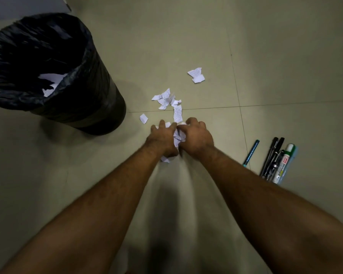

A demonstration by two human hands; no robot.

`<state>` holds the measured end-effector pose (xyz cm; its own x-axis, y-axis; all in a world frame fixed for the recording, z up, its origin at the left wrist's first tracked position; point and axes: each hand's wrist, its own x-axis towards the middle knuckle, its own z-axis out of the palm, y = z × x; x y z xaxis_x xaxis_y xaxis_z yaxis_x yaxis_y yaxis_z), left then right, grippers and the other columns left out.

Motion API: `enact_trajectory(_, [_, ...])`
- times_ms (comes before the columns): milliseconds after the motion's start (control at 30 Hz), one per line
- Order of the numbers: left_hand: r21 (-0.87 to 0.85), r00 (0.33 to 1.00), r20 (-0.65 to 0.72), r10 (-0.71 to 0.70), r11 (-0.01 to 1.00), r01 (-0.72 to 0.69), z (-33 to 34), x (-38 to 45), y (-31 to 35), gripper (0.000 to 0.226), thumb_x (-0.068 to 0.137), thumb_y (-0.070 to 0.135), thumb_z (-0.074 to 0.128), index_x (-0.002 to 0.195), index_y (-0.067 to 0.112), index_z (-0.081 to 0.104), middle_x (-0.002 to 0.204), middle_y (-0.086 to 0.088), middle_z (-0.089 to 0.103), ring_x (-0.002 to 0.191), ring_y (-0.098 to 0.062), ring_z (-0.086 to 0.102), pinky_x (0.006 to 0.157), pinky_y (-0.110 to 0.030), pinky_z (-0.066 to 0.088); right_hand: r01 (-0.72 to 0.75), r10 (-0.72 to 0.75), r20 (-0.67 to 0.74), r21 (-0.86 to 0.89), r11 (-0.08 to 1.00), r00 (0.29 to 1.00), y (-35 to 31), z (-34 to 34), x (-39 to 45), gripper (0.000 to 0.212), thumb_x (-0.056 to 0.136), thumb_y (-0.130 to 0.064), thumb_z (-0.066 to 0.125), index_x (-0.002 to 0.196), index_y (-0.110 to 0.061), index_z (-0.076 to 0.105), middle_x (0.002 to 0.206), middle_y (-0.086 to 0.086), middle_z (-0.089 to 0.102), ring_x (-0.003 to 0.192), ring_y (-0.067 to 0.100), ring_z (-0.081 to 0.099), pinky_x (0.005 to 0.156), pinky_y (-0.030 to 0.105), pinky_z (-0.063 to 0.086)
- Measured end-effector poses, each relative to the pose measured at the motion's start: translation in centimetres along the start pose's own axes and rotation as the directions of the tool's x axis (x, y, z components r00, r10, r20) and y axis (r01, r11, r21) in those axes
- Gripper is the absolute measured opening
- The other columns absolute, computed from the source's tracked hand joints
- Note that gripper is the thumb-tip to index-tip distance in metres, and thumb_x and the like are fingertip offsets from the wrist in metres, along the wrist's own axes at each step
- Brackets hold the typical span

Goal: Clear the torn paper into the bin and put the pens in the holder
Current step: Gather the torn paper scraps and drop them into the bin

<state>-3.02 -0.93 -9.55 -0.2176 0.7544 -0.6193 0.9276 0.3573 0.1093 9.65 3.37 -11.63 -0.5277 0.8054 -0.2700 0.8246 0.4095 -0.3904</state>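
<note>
Both hands, left hand point(162, 140) and right hand point(196, 139), clutch torn paper point(176, 138) at frame centre. I see some paper in the bin point(71, 107) upper left; loose scraps point(167, 98) and pens point(273, 159) remain on the floor point(265, 56).

I saw white paper scraps point(165, 98) with lines of small black print on a pale grey-green tiled floor point(265, 56) crossed by thin dark lines. The bin point(99, 115) was black, with a glossy black liner point(14, 56), and white paper showed inside. The loose pen point(251, 153) was dark with teal ends. The pens point(270, 155) beside it were black, and the marker point(283, 166) was white with a green cap.
</note>
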Motion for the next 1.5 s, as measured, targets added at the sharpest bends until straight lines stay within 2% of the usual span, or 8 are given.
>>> enact_trajectory(200, [0.009,0.973,-0.231,0.006,1.0,-0.004,2.4,-2.4,0.4,0.04,0.089,0.021,0.063,0.129,0.019,0.056,0.127,-0.008,0.053,0.114,-0.03,0.053,0.085,-0.035,0.049,-0.023,0.025,-0.03,0.076,0.997,0.999,-0.6,0.7,-1.4,0.027,0.086,-0.021,0.06,0.111,-0.022,0.07,0.105,0.009,0.058,0.096,0.032,0.059,0.07,0.03,0.042])
enact_trajectory(333, [0.042,0.965,-0.263,0.009,0.999,0.002,2.7,-2.9,0.8,0.04,0.086,0.019,0.07,0.124,0.014,0.059,0.123,-0.01,0.057,0.111,-0.03,0.056,0.087,-0.034,0.049,-0.151,0.156,0.007,0.302,0.941,0.988,-1.0,1.0,-1.3,0.022,0.08,-0.015,0.069,0.101,-0.018,0.074,0.102,0.008,0.069,0.094,0.027,0.066,0.073,0.025,0.042])
enact_trajectory(633, [-0.337,0.936,-0.296,-0.192,0.938,0.086,1.2,-2.8,0.0,0.022,0.074,0.011,0.077,0.093,0.006,0.07,0.101,-0.014,0.071,0.09,-0.03,0.065,0.072,-0.029,0.045,-0.38,0.514,0.013,0.691,0.615,0.857,-1.4,1.0,-0.9,0.017,0.079,-0.01,0.065,0.088,-0.016,0.078,0.092,0.003,0.076,0.088,0.022,0.07,0.077,0.025,0.052])
enact_trajectory(833, [-0.573,0.834,-0.425,-0.354,0.817,0.055,-3.2,-4.9,-0.2,0.027,0.084,0.002,0.058,0.102,0.012,0.075,0.104,-0.01,0.074,0.098,-0.028,0.067,0.084,-0.028,0.052,-0.318,0.573,0.034,0.858,0.403,0.819,-3.8,-1.9,-0.8,0.013,0.071,-0.014,0.071,0.065,-0.026,0.07,0.072,-0.006,0.073,0.073,0.022,0.072,0.075,0.039,0.061])
enact_trajectory(1100, [-0.555,0.723,-0.618,-0.308,0.822,-0.124,-14.8,-11.3,-1.7,0.019,0.078,0.009,0.057,0.087,0.005,0.073,0.088,-0.014,0.073,0.085,-0.032,0.067,0.077,-0.039,0.054,-0.024,0.539,-0.08,0.983,0.183,0.838,-12.7,-12.1,-0.2,0.011,0.073,-0.01,0.07,0.07,-0.021,0.071,0.069,0.0,0.072,0.064,0.022,0.07,0.069,0.045,0.062])
enact_trajectory(1200, [-0.532,0.615,-0.721,-0.32,0.825,-0.194,-19.5,-13.4,-4.1,0.018,0.077,0.009,0.057,0.085,0.003,0.072,0.086,-0.015,0.073,0.084,-0.03,0.067,0.077,-0.04,0.054,0.06,0.496,-0.106,0.992,0.108,0.862,-17.8,-15.9,0.8,0.017,0.077,-0.002,0.07,0.071,-0.018,0.071,0.071,0.004,0.071,0.063,0.022,0.068,0.067,0.043,0.063])
enact_trajectory(1333, [-0.576,0.495,-0.753,-0.433,0.797,-0.179,-23.7,-14.7,-9.4,0.017,0.082,0.011,0.06,0.089,0.012,0.075,0.086,-0.005,0.074,0.08,-0.021,0.066,0.074,-0.026,0.05,0.09,0.434,-0.146,0.985,0.147,0.889,-24.7,-17.7,2.7,0.011,0.069,-0.016,0.074,0.065,-0.026,0.071,0.07,-0.003,0.073,0.07,0.023,0.072,0.073,0.04,0.062])
enact_trajectory(1500, [-0.68,0.572,-0.638,-0.516,0.725,-0.104,-22.7,-12.5,-16.5,0.018,0.081,0.01,0.063,0.091,0.02,0.076,0.087,0.002,0.074,0.082,-0.016,0.068,0.068,-0.018,0.044,0.045,0.264,-0.219,0.841,0.539,0.939,-29.5,-15.5,3.5,0.011,0.083,-0.016,0.067,0.089,-0.017,0.076,0.091,0.002,0.075,0.086,0.022,0.069,0.07,0.022,0.046])
